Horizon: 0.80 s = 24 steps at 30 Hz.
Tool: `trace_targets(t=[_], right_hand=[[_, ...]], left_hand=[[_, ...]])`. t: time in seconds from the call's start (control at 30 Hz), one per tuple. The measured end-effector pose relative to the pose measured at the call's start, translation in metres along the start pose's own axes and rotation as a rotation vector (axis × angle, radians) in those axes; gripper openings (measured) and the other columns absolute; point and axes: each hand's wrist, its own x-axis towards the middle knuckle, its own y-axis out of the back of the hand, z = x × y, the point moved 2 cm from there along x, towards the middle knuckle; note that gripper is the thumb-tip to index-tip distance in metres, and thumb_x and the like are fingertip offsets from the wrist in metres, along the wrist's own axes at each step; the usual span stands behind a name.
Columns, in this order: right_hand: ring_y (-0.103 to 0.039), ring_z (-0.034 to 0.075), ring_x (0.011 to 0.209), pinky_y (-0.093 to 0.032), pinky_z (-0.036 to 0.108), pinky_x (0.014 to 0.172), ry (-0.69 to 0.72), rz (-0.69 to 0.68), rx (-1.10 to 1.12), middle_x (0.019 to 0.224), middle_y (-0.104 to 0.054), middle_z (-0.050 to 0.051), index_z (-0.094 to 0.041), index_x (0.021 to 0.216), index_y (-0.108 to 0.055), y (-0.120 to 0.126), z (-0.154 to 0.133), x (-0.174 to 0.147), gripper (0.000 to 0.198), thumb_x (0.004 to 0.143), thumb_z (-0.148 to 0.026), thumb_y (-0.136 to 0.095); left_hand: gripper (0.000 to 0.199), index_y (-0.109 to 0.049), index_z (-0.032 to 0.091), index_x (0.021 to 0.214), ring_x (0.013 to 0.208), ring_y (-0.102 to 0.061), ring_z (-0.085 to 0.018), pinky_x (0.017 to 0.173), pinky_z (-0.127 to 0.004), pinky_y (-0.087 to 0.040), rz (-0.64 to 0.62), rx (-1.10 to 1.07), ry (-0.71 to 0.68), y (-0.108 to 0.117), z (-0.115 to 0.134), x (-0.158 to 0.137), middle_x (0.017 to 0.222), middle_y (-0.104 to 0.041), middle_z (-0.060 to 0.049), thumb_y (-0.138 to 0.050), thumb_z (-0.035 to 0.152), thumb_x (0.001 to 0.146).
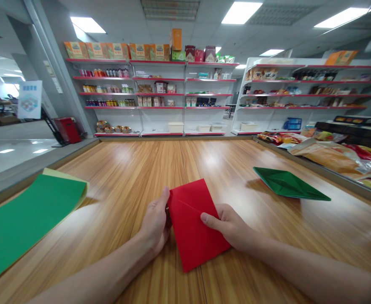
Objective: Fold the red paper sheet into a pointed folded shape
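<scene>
A folded piece of red paper, roughly square with a diagonal crease near its top, is held tilted just above the wooden table. My left hand grips its left edge, thumb up at the upper left corner and the other fingers partly hidden behind it. From the right, my right hand pinches the sheet, its thumb lying on the front face and its fingers underneath. Off to the right rests a folded green paper shape, pointed at both ends.
Green and yellow paper sheets lie at the table's left, their far end curled up. The wooden table has a raised rim. Packaged snacks fill the area beyond its right edge. Stocked shelves stand behind.
</scene>
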Motion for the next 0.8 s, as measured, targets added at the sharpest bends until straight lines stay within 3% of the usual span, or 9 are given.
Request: trace_targets(t=[0.2, 0.67, 0.8], right_hand=[[-0.066, 0.020, 0.072, -0.051, 0.033, 0.069, 0.024, 0.030, -0.013, 0.083, -0.070, 0.010, -0.011, 0.096, -0.067, 0.0034, 0.0010, 0.0012, 0.036, 0.084, -0.044, -0.061], [-0.067, 0.020, 0.074, -0.051, 0.029, 0.063, 0.071, 0.069, -0.112, 0.084, -0.071, 0.010, -0.012, 0.092, -0.066, 0.0013, -0.0013, -0.0016, 0.031, 0.085, -0.042, -0.060], [-0.067, 0.021, 0.078, -0.054, 0.035, 0.070, 0.170, 0.206, -0.137, 0.091, -0.071, 0.009, -0.014, 0.098, -0.068, 0.0033, -0.0021, -0.0025, 0.031, 0.085, -0.041, -0.060]], left_hand=[[0.031, -0.067, 0.012, 0.100, 0.074, -0.067, -0.019, 0.064, -0.027, -0.051, -0.186, 0.127, -0.051, -0.0012, 0.0014, -0.0022, 0.091, -0.072, -0.010, -0.073, 0.030, 0.075], [0.028, -0.071, 0.011, 0.090, 0.068, -0.066, -0.018, 0.062, -0.027, -0.049, -0.186, 0.117, 0.018, 0.0026, 0.0009, 0.0010, 0.081, -0.073, -0.011, -0.071, 0.035, 0.077], [0.028, -0.071, 0.014, 0.092, 0.070, -0.066, -0.018, 0.061, -0.026, -0.048, -0.211, 0.135, -0.021, 0.0025, 0.0015, -0.0001, 0.084, -0.073, -0.009, -0.069, 0.038, 0.079]])
